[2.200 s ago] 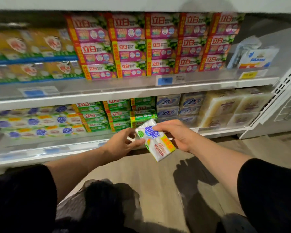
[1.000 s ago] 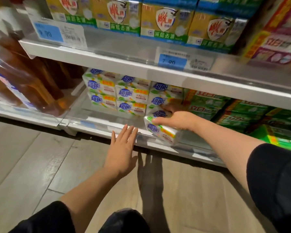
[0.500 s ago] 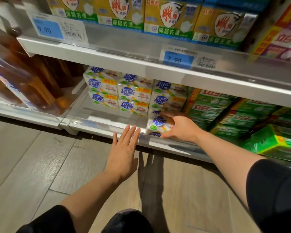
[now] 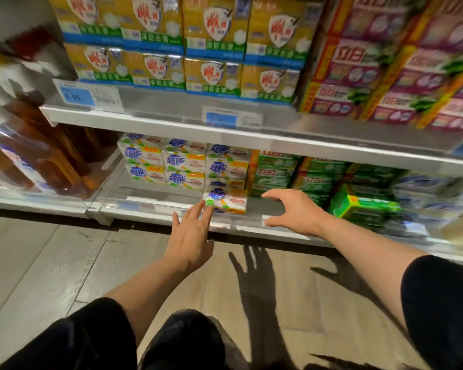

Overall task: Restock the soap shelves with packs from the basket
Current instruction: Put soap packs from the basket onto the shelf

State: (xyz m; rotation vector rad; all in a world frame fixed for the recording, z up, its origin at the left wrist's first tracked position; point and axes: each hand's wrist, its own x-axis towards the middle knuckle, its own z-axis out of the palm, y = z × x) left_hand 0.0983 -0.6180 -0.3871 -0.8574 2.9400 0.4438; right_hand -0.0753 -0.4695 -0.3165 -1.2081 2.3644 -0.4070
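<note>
**One pack shelved, basket out of view**

Left of the soap pack (image 4: pixel 225 200), the left hand (image 4: pixel 190 233) hovers with straight fingers. The pack sits on the lower shelf (image 4: pixel 150 206). Right of it, the right hand (image 4: pixel 296 209) is spread, empty. Remaining stock cannot be judged.

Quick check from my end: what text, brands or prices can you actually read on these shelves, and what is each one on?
"超能": white soap packs, also the front pack on the lower shelf.
"立白": green packs; also the pink packs on the upper shelf.
"雕": yellow packs, with "深层去渍" on their green strip.
"9.90": left price tag.
Middle price tag: blurred, unreadable.
Small print on all packs: too small to read.
</note>
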